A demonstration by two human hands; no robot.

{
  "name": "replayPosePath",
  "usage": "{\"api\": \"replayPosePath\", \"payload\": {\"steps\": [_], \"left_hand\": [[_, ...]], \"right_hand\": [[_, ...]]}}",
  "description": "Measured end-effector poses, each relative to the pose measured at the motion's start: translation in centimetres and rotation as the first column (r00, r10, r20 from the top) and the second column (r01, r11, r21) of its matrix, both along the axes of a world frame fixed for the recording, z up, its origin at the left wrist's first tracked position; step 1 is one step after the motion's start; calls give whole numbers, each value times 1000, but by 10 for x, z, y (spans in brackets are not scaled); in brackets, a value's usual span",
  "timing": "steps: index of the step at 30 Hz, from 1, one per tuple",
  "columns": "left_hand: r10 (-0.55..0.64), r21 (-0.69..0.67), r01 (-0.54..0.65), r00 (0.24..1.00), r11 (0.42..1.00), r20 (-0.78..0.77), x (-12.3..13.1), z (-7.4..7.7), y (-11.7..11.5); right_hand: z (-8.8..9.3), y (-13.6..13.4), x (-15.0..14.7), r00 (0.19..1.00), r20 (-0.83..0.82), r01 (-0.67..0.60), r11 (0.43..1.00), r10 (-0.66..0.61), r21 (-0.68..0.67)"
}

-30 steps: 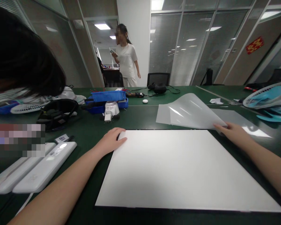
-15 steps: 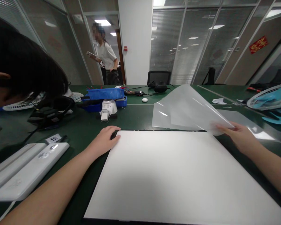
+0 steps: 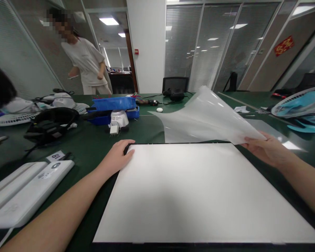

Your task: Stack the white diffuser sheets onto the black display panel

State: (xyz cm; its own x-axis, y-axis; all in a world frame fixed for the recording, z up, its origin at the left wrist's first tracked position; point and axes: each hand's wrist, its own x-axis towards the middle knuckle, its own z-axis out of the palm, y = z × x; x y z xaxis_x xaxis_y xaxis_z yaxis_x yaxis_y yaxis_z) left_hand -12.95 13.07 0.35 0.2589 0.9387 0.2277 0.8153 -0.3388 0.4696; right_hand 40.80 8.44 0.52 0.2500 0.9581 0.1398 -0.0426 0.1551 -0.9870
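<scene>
A large flat white panel (image 3: 194, 196) with a thin black edge lies on the green table in front of me. My left hand (image 3: 120, 154) is closed round its far left corner, thumb on the white face and fingers over the dark edge. My right hand (image 3: 267, 148) pinches one corner of a translucent plastic sheet (image 3: 199, 119) just off the panel's far right corner. The sheet bulges upward behind the panel's far edge, and its far left part spreads toward the table.
White power-bank-like slabs (image 3: 39, 190) and a tag marked 81 lie at left. Blue bins (image 3: 114, 104) and a white fan-like device (image 3: 119, 119) stand further back. Another clear sheet (image 3: 267, 129) and a white-rimmed basket (image 3: 299, 103) with blue items are at right. A person (image 3: 86, 59) is across the table.
The plastic sheet's left part has swung out further left, and my right hand has shifted slightly right. The person has moved left from the doorway; the dark-haired head at left has drawn back.
</scene>
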Motion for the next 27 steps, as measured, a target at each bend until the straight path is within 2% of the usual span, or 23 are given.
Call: {"api": "replayPosePath", "payload": {"steps": [3, 7, 10, 14, 17, 20, 22, 24, 27], "left_hand": [[2, 58, -4, 1000, 998, 27, 0, 0, 0], [-37, 170, 33, 999, 985, 19, 0, 4, -2], [-151, 190, 163, 986, 968, -77, 1, 8, -8], [-352, 99, 386, 901, 917, -255, 5, 10, -14], [-436, 22, 464, 846, 885, -307, 10, 8, -16], [-465, -3, 487, 831, 873, -304, 12, 7, -17], [-477, 24, 499, 841, 867, -254, 12, 8, -18], [-492, 76, 512, 850, 856, -188, 10, 10, -19], [-480, 156, 493, 869, 856, -119, 8, 13, -19]], "right_hand": [[1, -2, 4, 998, 43, -47, 998, 46, 42], [5, -5, 6, 990, 106, -101, 994, 97, 30], [8, -6, 3, 985, 121, -124, 992, 121, 22], [4, -3, -3, 985, 124, -115, 993, 118, -33], [-1, 0, -4, 987, 133, -73, 992, 86, -101], [-2, 4, 1, 982, 190, 41, 987, -10, -157], [-1, 5, 4, 965, 256, 132, 956, -63, -263], [0, 6, 6, 963, 255, 169, 933, -87, -317], [-2, 7, 7, 973, 205, 156, 956, -106, -247]]}}
